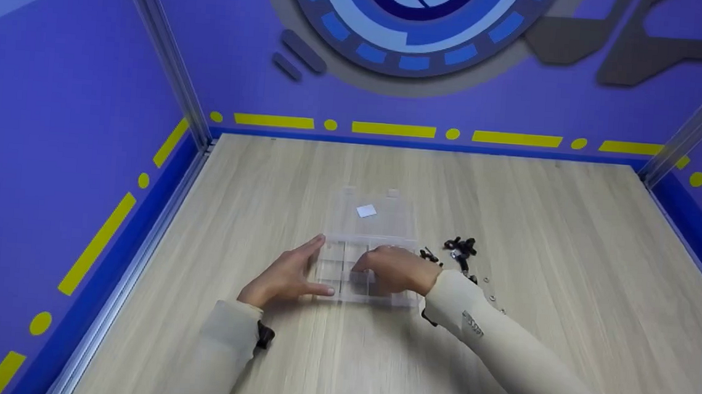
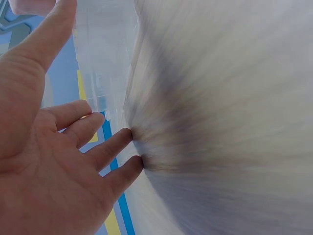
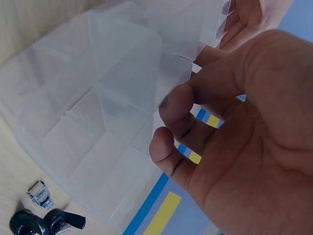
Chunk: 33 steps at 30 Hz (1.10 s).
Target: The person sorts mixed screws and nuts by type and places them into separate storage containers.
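Note:
A clear plastic compartment box (image 1: 330,272) lies on the table with its lid (image 1: 389,221) folded back flat behind it. My left hand (image 1: 287,273) rests against the box's left side, thumb by the near edge and fingers stretched toward the far corner. In the left wrist view, the fingers (image 2: 100,152) are spread and nearly straight. Over the middle compartments reaches my right hand (image 1: 396,269), fingers bent downward. The right wrist view shows its curled fingers (image 3: 178,105) beside the translucent walls; whether the fingertips pinch anything is hidden.
Black small parts (image 1: 462,247) lie in a loose cluster to the right of the box. Several tiny metal pieces (image 1: 493,298) are scattered near the right forearm. A white square (image 1: 366,210) is on the lid. Blue panels (image 1: 395,101) border the wooden table.

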Each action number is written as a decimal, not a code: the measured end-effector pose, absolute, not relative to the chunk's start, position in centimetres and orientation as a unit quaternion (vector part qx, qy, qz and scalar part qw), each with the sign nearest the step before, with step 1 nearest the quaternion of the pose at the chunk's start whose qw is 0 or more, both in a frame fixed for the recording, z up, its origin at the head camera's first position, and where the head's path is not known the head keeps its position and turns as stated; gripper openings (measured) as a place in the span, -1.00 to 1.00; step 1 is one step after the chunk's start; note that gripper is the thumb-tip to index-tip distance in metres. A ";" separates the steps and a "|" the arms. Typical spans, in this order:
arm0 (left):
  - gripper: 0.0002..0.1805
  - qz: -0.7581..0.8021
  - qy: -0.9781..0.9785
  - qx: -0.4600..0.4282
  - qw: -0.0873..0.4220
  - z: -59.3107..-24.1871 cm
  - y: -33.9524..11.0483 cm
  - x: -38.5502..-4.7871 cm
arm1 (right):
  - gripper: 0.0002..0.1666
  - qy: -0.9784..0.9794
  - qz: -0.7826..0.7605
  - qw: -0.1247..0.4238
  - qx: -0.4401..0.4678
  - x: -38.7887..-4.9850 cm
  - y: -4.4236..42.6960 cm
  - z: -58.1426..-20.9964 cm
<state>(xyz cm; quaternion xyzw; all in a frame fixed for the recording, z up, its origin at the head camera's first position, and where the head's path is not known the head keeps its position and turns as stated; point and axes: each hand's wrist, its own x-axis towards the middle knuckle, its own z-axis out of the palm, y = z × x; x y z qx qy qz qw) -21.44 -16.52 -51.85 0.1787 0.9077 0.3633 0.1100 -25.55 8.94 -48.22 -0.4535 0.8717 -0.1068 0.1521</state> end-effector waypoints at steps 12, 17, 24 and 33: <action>0.22 0.369 0.906 0.173 0.113 -52.0 -16.4 -21.5 | -0.55 0.866 -0.112 0.125 -0.470 -25.3 9.0 -48.5; 0.23 0.367 0.907 0.167 0.117 -52.0 -16.4 -21.5 | -0.43 0.865 -0.115 0.124 -0.473 -25.2 9.0 -48.5; 0.22 0.367 0.908 0.160 0.120 -52.1 -16.3 -21.5 | -0.44 0.863 -0.134 0.127 -0.470 -25.1 9.3 -48.4; 0.24 0.367 0.910 0.147 0.125 -51.9 -16.3 -21.4 | -0.49 0.878 -0.146 0.141 -0.432 -24.9 9.8 -48.1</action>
